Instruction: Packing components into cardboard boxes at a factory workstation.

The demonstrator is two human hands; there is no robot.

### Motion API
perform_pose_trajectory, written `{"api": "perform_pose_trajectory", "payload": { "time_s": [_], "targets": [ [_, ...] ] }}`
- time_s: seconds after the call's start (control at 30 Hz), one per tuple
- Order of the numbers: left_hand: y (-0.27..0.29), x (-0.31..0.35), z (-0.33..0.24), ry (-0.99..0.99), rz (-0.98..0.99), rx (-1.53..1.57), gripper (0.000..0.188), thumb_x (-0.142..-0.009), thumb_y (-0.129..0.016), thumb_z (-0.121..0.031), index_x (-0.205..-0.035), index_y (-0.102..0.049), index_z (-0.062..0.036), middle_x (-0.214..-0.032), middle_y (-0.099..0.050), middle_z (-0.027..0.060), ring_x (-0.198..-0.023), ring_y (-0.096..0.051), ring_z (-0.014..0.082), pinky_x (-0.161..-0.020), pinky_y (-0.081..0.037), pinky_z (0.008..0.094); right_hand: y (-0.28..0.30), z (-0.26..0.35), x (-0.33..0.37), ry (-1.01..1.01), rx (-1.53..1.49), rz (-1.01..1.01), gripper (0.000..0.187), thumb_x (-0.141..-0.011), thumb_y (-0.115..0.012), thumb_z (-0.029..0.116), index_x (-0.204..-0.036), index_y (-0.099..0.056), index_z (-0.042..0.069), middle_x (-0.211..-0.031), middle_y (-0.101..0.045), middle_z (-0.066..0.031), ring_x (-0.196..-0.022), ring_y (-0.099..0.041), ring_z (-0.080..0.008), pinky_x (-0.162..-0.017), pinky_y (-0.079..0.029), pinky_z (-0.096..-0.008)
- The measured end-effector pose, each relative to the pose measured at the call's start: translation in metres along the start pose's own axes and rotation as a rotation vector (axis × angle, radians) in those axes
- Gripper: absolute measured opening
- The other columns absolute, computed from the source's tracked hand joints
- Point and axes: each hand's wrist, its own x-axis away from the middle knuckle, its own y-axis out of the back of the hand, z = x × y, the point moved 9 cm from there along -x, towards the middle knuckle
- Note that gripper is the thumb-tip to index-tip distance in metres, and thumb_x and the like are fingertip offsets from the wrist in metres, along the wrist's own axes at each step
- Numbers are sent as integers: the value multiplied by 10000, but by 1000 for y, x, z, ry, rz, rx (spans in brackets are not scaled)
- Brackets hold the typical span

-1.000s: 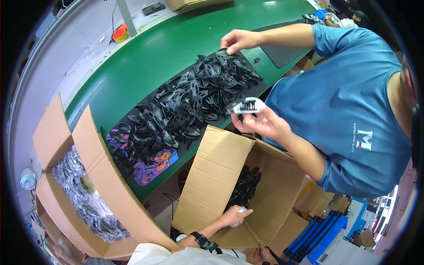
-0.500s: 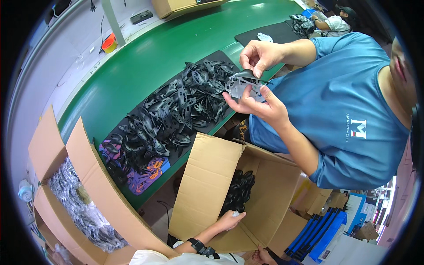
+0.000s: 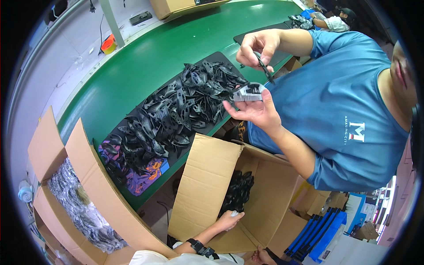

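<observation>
Mid ctn part-loaded, big heap on table still loose

Landmark = mid ctn (image 3: 276, 181). Inside it, glossy dark pcs (image 3: 238, 187) sit low along the left side; can't tell if bagged. L hand (image 3: 226, 221) is at its opening, right by those pcs, fingers closed on a small pale item (image 3: 235, 213), prob. plastic. R hand (image 3: 263, 256) is at its near edge; grip unclear, can't tell if it's holding the cardboard.

Progress, as I'd judge it: some pcs are in, but lots remain, b/c the heap of dark parts (image 3: 181, 104) on the green table (image 3: 128, 66), beyond mid ctn, is large. Left of mid ctn, the left ctn (image 3: 95, 172) holds plenty of clear-wrapped pcs (image 3: 84, 207).

Vs. ½ sec ago: co-worker, beyond mid ctn to the right, had both hands together on the work; now the far hand (image 3: 260, 48) holds a thin dark part (image 3: 263, 66) apart from the pale piece (image 3: 249, 92) in the near hand (image 3: 263, 112). L hand, R hand + mid ctn look approx. unchanged.
</observation>
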Motion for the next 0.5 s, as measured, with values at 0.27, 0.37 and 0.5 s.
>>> {"api": "perform_pose_trajectory", "payload": {
  "time_s": [0.27, 0.37, 0.5],
  "targets": [
    [-1, 3, -4, -19, 28, 12, 491, -968, -596, -390, -584, -417, -141, -450, -392, -29, -337, -364, 88, -330, -264, 273, -27, 51, 39, 38, 282, -152, 568, -989, -373, 602, -808, -602, 115, -655, -571, -24, -554, -524, -143, -478, -407, -302],
    [-3, 4, -7, -14, 24, -44, 491, -973, -586, -390, -586, -427, -133, -447, -400, -26, -335, -366, 90, -329, -266, 273, -38, 71, 50, 50, 316, -175, 589, -980, -365, 625, -791, -606, 122, -635, -569, -18, -525, -512, -137, -456, -395, -293],
    [-11, -2, -6, -24, 43, -51, 489, -973, -583, -396, -590, -439, -129, -445, -400, -25, -335, -368, 92, -329, -269, 272, -29, 64, 51, 36, 255, -260, 574, -976, -391, 619, -780, -603, 122, -620, -554, -11, -505, -492, -137, -446, -381, -292]
  ]
}}
